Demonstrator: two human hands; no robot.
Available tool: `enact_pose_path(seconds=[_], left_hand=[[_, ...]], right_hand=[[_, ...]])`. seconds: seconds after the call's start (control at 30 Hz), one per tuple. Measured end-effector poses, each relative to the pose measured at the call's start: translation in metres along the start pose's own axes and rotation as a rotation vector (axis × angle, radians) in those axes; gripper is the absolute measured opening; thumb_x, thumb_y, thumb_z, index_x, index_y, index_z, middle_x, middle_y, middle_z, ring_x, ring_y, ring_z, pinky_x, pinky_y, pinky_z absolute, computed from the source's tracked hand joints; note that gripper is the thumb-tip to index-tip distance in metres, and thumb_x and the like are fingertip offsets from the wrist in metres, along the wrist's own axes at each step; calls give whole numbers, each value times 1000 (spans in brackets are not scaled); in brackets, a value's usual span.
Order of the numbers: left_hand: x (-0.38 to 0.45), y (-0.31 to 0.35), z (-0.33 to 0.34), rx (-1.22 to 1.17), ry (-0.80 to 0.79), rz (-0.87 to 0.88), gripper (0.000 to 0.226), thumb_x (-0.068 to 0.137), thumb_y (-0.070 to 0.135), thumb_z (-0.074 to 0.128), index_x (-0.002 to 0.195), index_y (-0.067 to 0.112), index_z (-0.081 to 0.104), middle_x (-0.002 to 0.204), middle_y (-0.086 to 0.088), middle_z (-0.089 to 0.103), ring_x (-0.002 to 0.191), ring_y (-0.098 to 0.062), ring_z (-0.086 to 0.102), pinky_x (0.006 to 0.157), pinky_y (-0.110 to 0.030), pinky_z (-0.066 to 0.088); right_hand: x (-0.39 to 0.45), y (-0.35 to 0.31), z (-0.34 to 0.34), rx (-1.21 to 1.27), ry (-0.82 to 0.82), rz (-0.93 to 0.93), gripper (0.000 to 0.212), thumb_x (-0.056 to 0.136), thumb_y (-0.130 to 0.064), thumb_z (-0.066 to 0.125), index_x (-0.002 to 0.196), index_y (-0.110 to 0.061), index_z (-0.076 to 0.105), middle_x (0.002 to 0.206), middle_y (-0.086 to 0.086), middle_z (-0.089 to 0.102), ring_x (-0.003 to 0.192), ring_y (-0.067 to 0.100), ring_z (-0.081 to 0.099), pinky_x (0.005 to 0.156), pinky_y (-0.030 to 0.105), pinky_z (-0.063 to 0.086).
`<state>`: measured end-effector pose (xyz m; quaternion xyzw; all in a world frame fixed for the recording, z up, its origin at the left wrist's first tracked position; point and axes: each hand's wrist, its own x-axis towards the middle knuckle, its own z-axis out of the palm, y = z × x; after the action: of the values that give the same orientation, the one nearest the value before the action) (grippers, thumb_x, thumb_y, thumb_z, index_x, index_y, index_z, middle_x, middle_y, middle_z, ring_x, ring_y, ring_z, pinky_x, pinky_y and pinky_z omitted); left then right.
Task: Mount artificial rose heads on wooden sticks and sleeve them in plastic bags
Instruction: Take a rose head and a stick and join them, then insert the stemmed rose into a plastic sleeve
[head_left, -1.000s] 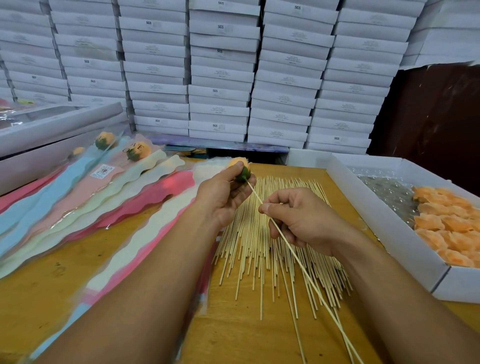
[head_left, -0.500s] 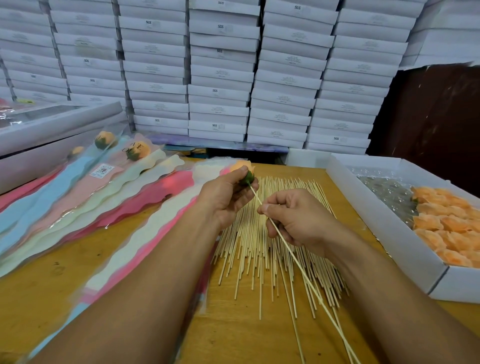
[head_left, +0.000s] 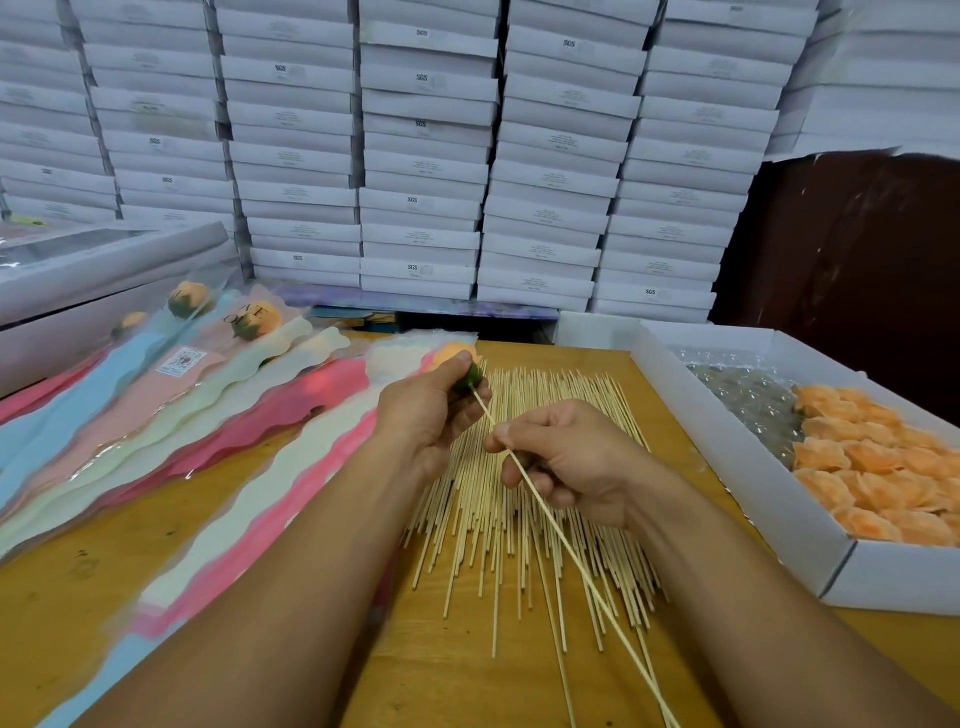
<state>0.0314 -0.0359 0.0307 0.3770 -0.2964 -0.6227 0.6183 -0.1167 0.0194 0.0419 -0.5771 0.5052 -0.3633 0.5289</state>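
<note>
Right now your left hand (head_left: 431, 410) pinches an orange rose head (head_left: 457, 358) by its green base, and your right hand (head_left: 566, 457) is curled round a wooden stick (head_left: 566, 551) whose tip meets that base. The likeliest slip, as I judge it, is the stick going in off-centre or bending: you hold it close to the rose, so the long tail trailing toward you can lever the tip sideways if your right wrist tilts. Squeezing harder with the left fingers could crush the petals. The rose sits just beyond your left fingertips, above the far end of the loose stick pile (head_left: 524, 499) on the bench (head_left: 457, 670). Left of that pile lie the plastic bags (head_left: 218, 431); right of it, the white box (head_left: 789, 525) of spare rose heads (head_left: 883, 467).
</note>
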Motion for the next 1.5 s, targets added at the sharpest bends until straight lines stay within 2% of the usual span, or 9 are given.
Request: enact_pose_path(seconds=[0.3, 0.53, 0.7, 0.77, 0.97, 1.17, 1.27, 1.4, 1.5], left_hand=[[6, -9, -4, 166, 43, 110, 40, 92, 33, 70, 106, -5, 70, 75, -12, 73, 63, -18, 69, 58, -25, 59], [8, -11, -2, 305, 113, 151, 50, 103, 44, 47, 91, 1, 68, 69, -14, 72, 54, -17, 66, 47, -25, 54], [8, -11, -2, 1078, 199, 456, 23, 100, 21, 50, 88, 6, 63, 81, -12, 70, 70, -26, 65, 65, -40, 55], [5, -13, 7, 1430, 180, 559, 12, 95, 20, 53, 91, 11, 59, 82, -5, 65, 74, -24, 61, 61, -34, 47], [-2, -16, 32, 1926, -36, 500, 15, 92, 9, 57, 106, 15, 58, 87, -2, 54, 79, -21, 53, 66, -32, 45], [12, 12, 35, 1989, -193, 232, 21, 93, 2, 53, 74, 6, 45, 72, -6, 52, 60, -18, 58, 48, -27, 47], [24, 35, 21, 1861, -221, 98, 17, 95, 6, 54, 83, -2, 63, 81, -16, 70, 67, -27, 73, 63, -37, 63], [38, 57, -16, 1943, -40, 317, 18, 90, 2, 50, 75, 3, 58, 74, -10, 59, 63, -24, 55, 56, -32, 44], [40, 60, -49, 2023, 53, 295, 15, 95, 17, 56, 85, 7, 58, 85, -8, 58, 77, -23, 57, 65, -31, 44]], right_hand=[[1, 0, -4, 23, -70, 16, 21, 101, -14, 57, 94, -1, 72, 61, 7, 67, 38, 6, 47, 33, 17, 34], [5, 4, -8, 61, -24, -1, 20, 102, -16, 56, 95, -3, 71, 59, 5, 65, 37, 5, 45, 32, 17, 33], [10, 8, -14, 145, 46, 10, 22, 102, -17, 56, 97, -2, 71, 57, 5, 63, 37, 5, 43, 31, 17, 31], [13, 10, -15, 173, 86, 12, 21, 102, -16, 55, 98, -2, 70, 57, 5, 63, 38, 6, 43, 32, 17, 31], [20, 16, -21, 217, 163, 16, 20, 102, -14, 54, 100, -1, 69, 57, 5, 62, 40, 7, 43, 33, 18, 30], [23, 19, -27, 194, 175, 11, 20, 101, -16, 55, 98, -2, 69, 58, 4, 64, 40, 7, 45, 33, 19, 32], [24, 21, -28, 191, 172, 19, 21, 102, -17, 54, 100, -2, 69, 59, 4, 65, 41, 7, 46, 34, 19, 33], [24, 21, -26, 182, 167, 16, 20, 101, -14, 54, 99, -2, 70, 61, 5, 65, 42, 8, 46, 35, 20, 33], [23, 20, -24, 174, 171, 18, 20, 101, -13, 54, 99, -1, 70, 60, 6, 65, 42, 8, 45, 35, 20, 33]])
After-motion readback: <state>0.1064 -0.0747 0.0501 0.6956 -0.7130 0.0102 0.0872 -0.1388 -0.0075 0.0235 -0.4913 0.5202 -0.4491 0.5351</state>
